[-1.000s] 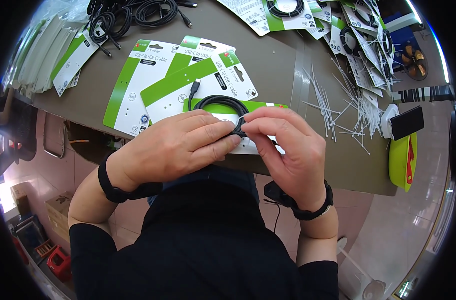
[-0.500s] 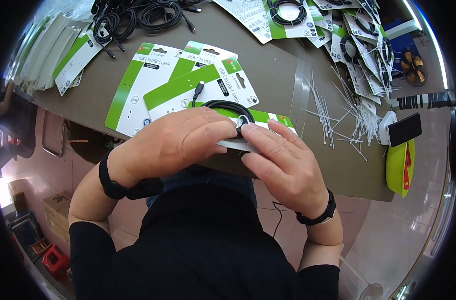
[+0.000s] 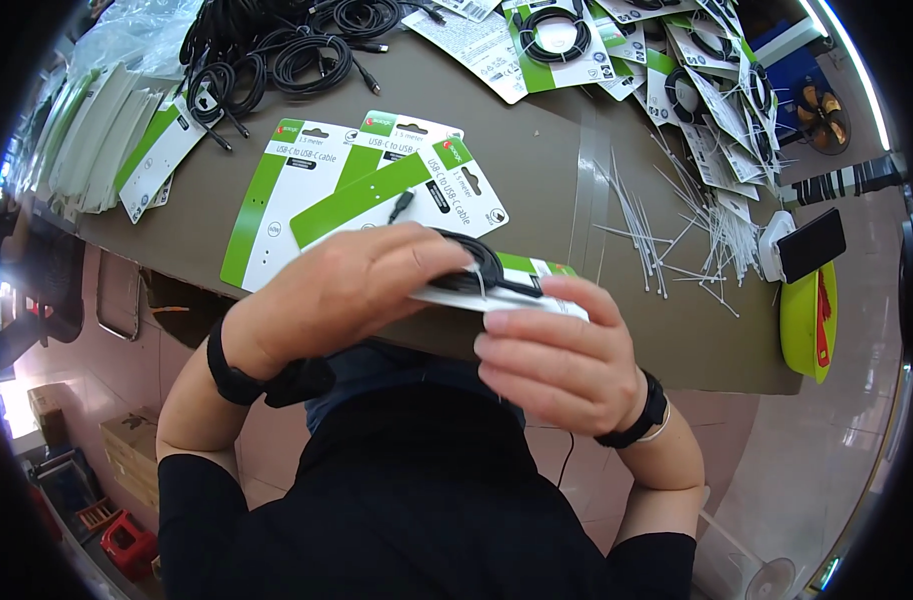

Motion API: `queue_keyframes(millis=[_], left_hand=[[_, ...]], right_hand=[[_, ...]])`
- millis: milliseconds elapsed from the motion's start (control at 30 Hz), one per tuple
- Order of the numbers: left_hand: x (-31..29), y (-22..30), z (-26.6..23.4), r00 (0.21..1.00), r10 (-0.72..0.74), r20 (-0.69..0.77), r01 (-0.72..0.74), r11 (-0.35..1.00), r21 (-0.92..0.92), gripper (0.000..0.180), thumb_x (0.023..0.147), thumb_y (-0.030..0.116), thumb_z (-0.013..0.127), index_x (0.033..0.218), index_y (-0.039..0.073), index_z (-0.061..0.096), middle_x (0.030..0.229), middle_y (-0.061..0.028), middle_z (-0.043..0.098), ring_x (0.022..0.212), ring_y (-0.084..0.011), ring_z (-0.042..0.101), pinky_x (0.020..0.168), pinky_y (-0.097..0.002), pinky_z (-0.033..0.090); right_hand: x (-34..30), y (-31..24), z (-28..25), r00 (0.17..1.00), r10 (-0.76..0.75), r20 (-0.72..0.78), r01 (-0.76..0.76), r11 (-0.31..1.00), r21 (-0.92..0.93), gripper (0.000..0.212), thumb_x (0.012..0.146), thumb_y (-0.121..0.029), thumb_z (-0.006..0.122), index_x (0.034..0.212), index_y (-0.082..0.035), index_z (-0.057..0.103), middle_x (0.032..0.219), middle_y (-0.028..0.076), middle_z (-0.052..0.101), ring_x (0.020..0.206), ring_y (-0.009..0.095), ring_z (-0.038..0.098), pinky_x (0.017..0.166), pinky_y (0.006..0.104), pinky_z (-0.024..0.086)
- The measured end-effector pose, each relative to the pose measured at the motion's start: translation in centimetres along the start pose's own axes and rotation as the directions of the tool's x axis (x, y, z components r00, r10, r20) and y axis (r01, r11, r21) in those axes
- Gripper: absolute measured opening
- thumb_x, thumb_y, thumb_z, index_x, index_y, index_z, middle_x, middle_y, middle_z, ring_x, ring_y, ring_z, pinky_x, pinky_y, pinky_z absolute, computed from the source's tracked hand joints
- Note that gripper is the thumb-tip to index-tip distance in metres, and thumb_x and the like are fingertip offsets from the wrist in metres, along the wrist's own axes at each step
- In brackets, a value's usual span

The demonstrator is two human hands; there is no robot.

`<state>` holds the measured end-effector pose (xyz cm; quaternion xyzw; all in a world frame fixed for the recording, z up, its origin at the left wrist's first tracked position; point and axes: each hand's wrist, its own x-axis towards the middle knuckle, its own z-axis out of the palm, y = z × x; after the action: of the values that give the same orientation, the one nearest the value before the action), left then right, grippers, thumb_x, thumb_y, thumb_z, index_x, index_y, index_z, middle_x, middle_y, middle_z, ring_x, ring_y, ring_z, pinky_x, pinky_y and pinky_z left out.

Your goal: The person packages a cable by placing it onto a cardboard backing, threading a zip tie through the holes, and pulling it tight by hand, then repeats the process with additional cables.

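Item in hand: one backing card, white with a green band, carrying a coiled black cable. We hold it level just above the near edge of the bench, in front of the chest.

Grip, left hand: closed over the top of the card and coil, fingers pressing the cable down onto the card. Grip, right hand: closed on the card's near edge from below, thumb and fingers curled around it. A thin pale cable tie seems to cross the coil; its ends are too small to tell.

Step, as we judge it: fastening the coil to its card. The next move calls for the coil to be kept flat and centred while the tie is drawn snug at the back.

Bench, brown card-covered surface:
- three blank cards, green and white, fanned just beyond our hands;
- loose black cables, far left;
- a stack of further cards, left edge;
- loose white ties, scattered to the right;
- finished carded cables, heaped at the far right.

Room: pinkish tiled floor; a yellow-green stool bearing a dark phone on the right; cardboard boxes at lower left.
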<state>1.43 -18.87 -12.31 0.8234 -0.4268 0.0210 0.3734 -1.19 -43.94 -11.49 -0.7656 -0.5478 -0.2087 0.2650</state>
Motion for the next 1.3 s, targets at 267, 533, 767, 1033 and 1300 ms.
queue_keyframes(millis=[267, 533, 767, 1033, 1300], left_hand=[[-0.9, 0.7, 1.5, 0.997, -0.043, -0.059, 0.035, 0.990, -0.133, 0.042, 0.075, -0.001, 0.070, 0.115, 0.003, 0.056, 0.104, -0.0137, 0.061, 0.098, -0.0298, 0.062, 0.097, -0.0423, 0.048], [-0.7, 1.9, 1.7, 0.989, -0.147, 0.017, 0.148, 0.984, -0.098, 0.041, 0.074, 0.005, 0.075, 0.111, 0.003, 0.057, 0.102, -0.0110, 0.060, 0.097, -0.0267, 0.059, 0.105, -0.0452, 0.041], [0.9, 3.1, 0.3, 0.965, -0.208, 0.159, 0.246, 0.928, -0.279, 0.037, 0.079, 0.011, 0.073, 0.111, 0.002, 0.058, 0.101, -0.0098, 0.059, 0.096, -0.0251, 0.058, 0.099, -0.0381, 0.042], [2.9, 3.6, -0.1, 0.808, -0.428, 0.406, 0.585, 0.669, -0.459, 0.022, 0.084, 0.009, 0.066, 0.104, 0.001, 0.060, 0.092, -0.0088, 0.060, 0.086, -0.0202, 0.058, 0.081, -0.0307, 0.047], [2.6, 4.3, 0.7, 0.920, -0.288, 0.265, 0.354, 0.901, -0.249, 0.020, 0.081, 0.004, 0.068, 0.100, 0.003, 0.061, 0.090, -0.0088, 0.061, 0.084, -0.0224, 0.060, 0.079, -0.0303, 0.049]], right_hand=[[-0.8, -2.0, 1.3, 0.960, 0.208, -0.185, -0.232, 0.966, -0.114, 0.014, 0.074, -0.007, 0.068, 0.088, -0.011, 0.068, 0.097, 0.001, 0.066, 0.089, 0.018, 0.063, 0.088, 0.0374, 0.047], [-2.1, -2.4, 1.1, 0.966, 0.182, -0.185, -0.177, 0.983, 0.044, 0.020, 0.072, -0.011, 0.074, 0.091, -0.014, 0.067, 0.098, -0.001, 0.065, 0.089, 0.018, 0.061, 0.086, 0.0369, 0.047], [-2.5, -2.7, 1.8, 0.927, 0.196, -0.320, -0.210, 0.978, -0.008, 0.026, 0.074, -0.008, 0.073, 0.097, -0.012, 0.061, 0.096, 0.002, 0.064, 0.084, 0.019, 0.060, 0.077, 0.0342, 0.048], [-2.6, -0.9, 2.3, 0.903, 0.137, -0.407, -0.192, 0.977, -0.097, 0.026, 0.075, -0.005, 0.069, 0.099, -0.009, 0.059, 0.094, 0.004, 0.063, 0.076, 0.018, 0.059, 0.066, 0.0302, 0.047], [-2.8, -0.6, 3.2, 0.899, 0.093, -0.429, -0.169, 0.975, -0.143, 0.027, 0.075, -0.006, 0.067, 0.100, -0.007, 0.058, 0.092, 0.003, 0.063, 0.072, 0.016, 0.059, 0.064, 0.0279, 0.043]])
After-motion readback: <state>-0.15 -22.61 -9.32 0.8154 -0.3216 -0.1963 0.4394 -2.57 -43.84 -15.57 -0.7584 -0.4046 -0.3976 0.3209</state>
